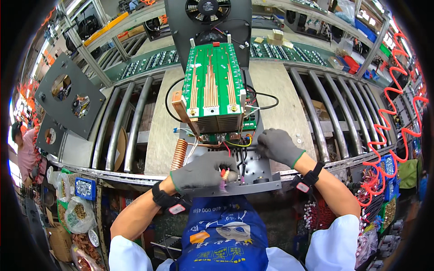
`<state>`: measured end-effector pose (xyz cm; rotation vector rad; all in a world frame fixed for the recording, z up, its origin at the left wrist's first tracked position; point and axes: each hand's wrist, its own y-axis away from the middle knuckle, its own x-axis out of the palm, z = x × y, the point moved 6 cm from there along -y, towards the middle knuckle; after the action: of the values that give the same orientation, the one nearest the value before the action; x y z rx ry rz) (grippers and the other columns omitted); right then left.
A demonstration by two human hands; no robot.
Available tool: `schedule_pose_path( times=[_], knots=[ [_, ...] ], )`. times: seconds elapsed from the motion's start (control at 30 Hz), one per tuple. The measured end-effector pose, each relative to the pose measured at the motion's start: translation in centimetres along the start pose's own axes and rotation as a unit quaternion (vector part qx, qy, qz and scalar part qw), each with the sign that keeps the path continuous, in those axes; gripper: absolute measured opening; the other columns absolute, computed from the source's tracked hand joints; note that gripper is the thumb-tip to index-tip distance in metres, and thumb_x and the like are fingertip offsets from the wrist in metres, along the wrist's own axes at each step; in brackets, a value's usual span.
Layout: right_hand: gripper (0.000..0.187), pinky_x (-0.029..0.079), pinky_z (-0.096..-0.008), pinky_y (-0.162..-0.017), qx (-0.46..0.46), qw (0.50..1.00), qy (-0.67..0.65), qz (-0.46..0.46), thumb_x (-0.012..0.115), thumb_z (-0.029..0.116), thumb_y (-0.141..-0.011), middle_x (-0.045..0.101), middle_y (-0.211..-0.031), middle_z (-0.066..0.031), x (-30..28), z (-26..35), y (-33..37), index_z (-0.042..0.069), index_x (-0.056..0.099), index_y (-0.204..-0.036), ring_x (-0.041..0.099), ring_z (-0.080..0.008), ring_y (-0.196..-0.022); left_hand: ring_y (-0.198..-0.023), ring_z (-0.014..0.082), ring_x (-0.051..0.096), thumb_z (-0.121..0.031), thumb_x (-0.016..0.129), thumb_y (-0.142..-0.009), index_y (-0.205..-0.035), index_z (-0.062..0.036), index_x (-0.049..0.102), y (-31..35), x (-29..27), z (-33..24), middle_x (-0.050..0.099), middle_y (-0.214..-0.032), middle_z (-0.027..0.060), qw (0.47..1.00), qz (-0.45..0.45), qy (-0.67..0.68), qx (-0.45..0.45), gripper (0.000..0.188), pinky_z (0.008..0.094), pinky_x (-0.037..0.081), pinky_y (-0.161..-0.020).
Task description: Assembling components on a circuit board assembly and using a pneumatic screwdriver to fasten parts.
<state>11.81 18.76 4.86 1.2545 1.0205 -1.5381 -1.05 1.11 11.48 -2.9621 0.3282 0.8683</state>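
My left hand (pixel 205 170), in a grey glove, is closed over the front of a metal chassis (pixel 266 184). By its fingertips are a small red and yellow piece (pixel 224 173) and a blurred purplish strip (pixel 222 185); what exactly the fingers pinch is unclear. My right hand (pixel 281 147), gloved alike, hovers over the chassis's right side with its fingers curled, their tips partly hidden. Ahead of both hands stands a green circuit board (pixel 218 77) with copper strips, atop a finned heat sink (pixel 219 124). A copper coil (pixel 179 153) rises beside my left hand, near loose wires (pixel 244 143).
Metal rollers (pixel 118 122) flank the work board (pixel 162 122). Cut-out panels (pixel 68 95) lean at left, and a tall panel with a fan (pixel 208 10) stands behind. A red coiled hose (pixel 391 108) hangs at right. Parts bins (pixel 85 189) line the near side.
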Motion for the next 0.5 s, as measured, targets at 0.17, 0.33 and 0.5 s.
schedule_pose_path(
  times=[0.17,0.33,0.5],
  knots=[
    [0.027,0.055,-0.0462,-0.076,0.043,0.991,0.053,-0.112,0.075,0.030,-0.082,0.067,-0.089,-0.0147,-0.2,-0.6,-2.0,0.007,0.066,-0.092,0.067,-0.0337,-0.084,-0.084,0.0249,0.066,-0.020,0.070,-0.093,-0.098,-0.0057,0.070,1.7,-1.0,-1.8,0.067,-0.089,0.0102,0.984,-0.103,-0.139,0.040,0.015,0.0377,0.050,-0.076],
    [0.026,0.056,-0.0467,-0.074,0.147,0.983,0.040,-0.097,0.074,0.031,-0.084,0.070,-0.087,-0.0143,-2.4,0.0,-2.2,0.007,0.070,-0.092,0.070,-0.0342,-0.084,-0.072,0.0331,0.069,-0.011,0.072,-0.090,-0.105,-0.0061,0.069,3.6,-5.3,-2.9,0.069,-0.089,0.0123,0.929,-0.344,-0.126,0.057,0.017,0.0384,0.055,-0.064],
    [0.022,0.056,-0.0481,-0.067,0.163,0.986,-0.014,-0.036,0.068,0.030,-0.091,0.072,-0.084,-0.0139,-5.3,6.5,-0.3,0.010,0.071,-0.098,0.072,-0.0338,-0.080,-0.066,0.0253,0.067,-0.020,0.076,-0.087,-0.102,-0.0093,0.065,3.8,-6.1,-4.3,0.064,-0.076,0.0065,0.799,-0.339,-0.493,0.061,0.022,0.0369,0.054,-0.056]
  ],
)
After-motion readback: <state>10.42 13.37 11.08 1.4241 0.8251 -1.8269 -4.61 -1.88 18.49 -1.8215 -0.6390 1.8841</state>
